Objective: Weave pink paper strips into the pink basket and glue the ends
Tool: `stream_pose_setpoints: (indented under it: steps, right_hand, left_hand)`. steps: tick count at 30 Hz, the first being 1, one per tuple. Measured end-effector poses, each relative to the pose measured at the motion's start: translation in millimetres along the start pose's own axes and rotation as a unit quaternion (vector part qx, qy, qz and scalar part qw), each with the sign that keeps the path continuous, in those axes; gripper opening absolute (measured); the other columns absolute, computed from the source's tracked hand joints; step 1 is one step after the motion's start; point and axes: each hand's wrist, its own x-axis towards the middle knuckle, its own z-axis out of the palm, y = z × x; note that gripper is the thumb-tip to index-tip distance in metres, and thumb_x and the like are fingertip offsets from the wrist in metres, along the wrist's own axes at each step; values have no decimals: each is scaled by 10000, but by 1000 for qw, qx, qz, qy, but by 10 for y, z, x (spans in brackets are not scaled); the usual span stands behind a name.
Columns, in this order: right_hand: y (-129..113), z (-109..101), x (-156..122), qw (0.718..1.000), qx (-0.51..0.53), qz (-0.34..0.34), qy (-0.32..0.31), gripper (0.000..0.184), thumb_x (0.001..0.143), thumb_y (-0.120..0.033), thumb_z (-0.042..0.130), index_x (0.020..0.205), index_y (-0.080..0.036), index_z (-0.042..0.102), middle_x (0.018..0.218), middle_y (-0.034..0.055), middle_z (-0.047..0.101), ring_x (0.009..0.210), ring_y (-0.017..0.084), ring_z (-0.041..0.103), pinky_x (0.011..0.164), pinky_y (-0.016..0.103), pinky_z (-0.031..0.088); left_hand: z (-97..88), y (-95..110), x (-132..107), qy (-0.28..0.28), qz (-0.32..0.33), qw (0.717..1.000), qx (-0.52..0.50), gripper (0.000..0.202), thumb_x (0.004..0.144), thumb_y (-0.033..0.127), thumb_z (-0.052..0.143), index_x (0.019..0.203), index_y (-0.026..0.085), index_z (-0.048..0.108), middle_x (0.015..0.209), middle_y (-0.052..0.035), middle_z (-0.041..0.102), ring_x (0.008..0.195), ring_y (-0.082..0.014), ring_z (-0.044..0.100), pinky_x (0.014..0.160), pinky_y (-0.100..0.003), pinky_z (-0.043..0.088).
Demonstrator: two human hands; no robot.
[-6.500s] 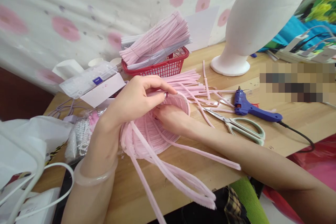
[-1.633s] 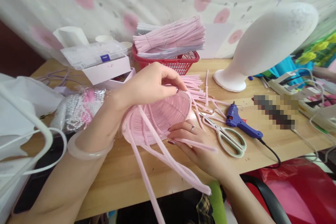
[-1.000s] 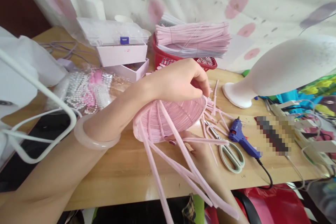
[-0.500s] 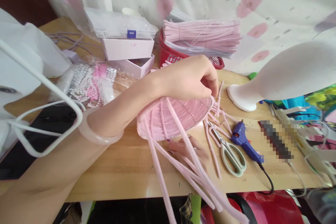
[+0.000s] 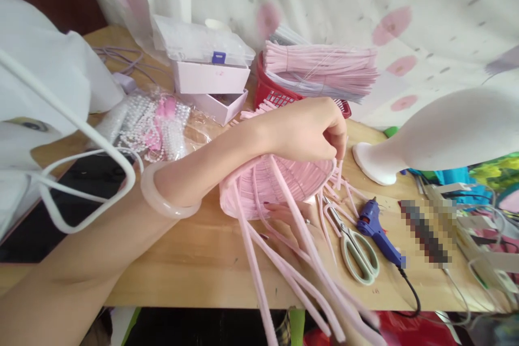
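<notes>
A pink woven basket (image 5: 243, 194), made of fuzzy pipe cleaners, lies tilted with its round rim facing right. Several long pink pipe cleaners (image 5: 253, 265) trail from it over the table's front edge. Across its top reaches my left hand (image 5: 308, 127), fingers curled down at the far right rim; a short pink pipe cleaner end sticks out below them, and their tips are partly hidden. My right hand (image 5: 294, 224) is below the basket, behind the hanging strands, its fingers stretched toward the lower wall with a fingertip at it.
Scissors (image 5: 359, 254) and a blue glue gun (image 5: 377, 232) lie to the right, beside loose pipe cleaner pieces. A red basket (image 5: 263, 84) with pipe cleaner bundles, white boxes (image 5: 211, 78) and bagged pearl strings (image 5: 141, 124) stand behind. A white mannequin head (image 5: 438, 135) lies at right.
The view has shifted, so most things sit slightly lower and further right. My right hand has moved up to the basket's lower wall. My left hand stays curled at the rim.
</notes>
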Motion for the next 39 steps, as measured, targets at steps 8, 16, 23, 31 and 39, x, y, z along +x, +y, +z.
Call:
stream_pose_setpoints:
  steps: [8, 16, 23, 31, 39]
  right_hand:
    - [-7, 40, 50, 999, -11, 35, -31, 234, 934, -192, 539, 1146, -276, 590, 1110, 75, 637, 1095, 247, 611, 892, 400, 583]
    - [-53, -13, 122, 998, -31, 16, -58, 274, 908, -162, 572, 1127, -322, 608, 933, 49, 669, 1046, 286, 610, 828, 424, 588]
    - [-52, -38, 64, 996, -66, -8, -64, 334, 869, -148, 621, 1142, -339, 647, 888, 44, 694, 1085, 317, 581, 887, 458, 549]
    - [-97, -53, 58, 994, -79, -25, -71, 278, 886, -156, 591, 1087, -331, 673, 883, 25, 712, 1084, 304, 573, 926, 473, 513]
    - [-31, -17, -155, 989, -135, -62, -4, 324, 882, -166, 597, 1142, -354, 643, 1125, 20, 723, 1152, 330, 553, 1043, 566, 389]
  left_hand:
    - [11, -2, 28, -9, 5, 1000, -11, 291, 689, -22, 541, 779, 172, 739, 901, 16, 776, 877, -128, 713, 838, -223, 538]
    - [7, 35, 10, -12, 3, 1000, 0, 300, 688, -25, 534, 802, 151, 748, 882, -2, 780, 821, -124, 712, 737, -221, 521]
    - [15, 11, 23, -2, -2, 1000, -8, 285, 687, -18, 552, 770, 173, 746, 865, 15, 778, 831, -137, 713, 778, -237, 524]
    - [22, 5, 12, -5, 0, 1000, -2, 296, 677, -1, 544, 792, 165, 761, 841, 9, 773, 800, -138, 703, 721, -229, 515]
    - [32, -29, 25, -6, -5, 1000, -20, 280, 691, -3, 555, 778, 173, 755, 868, 9, 770, 861, -139, 705, 832, -230, 529]
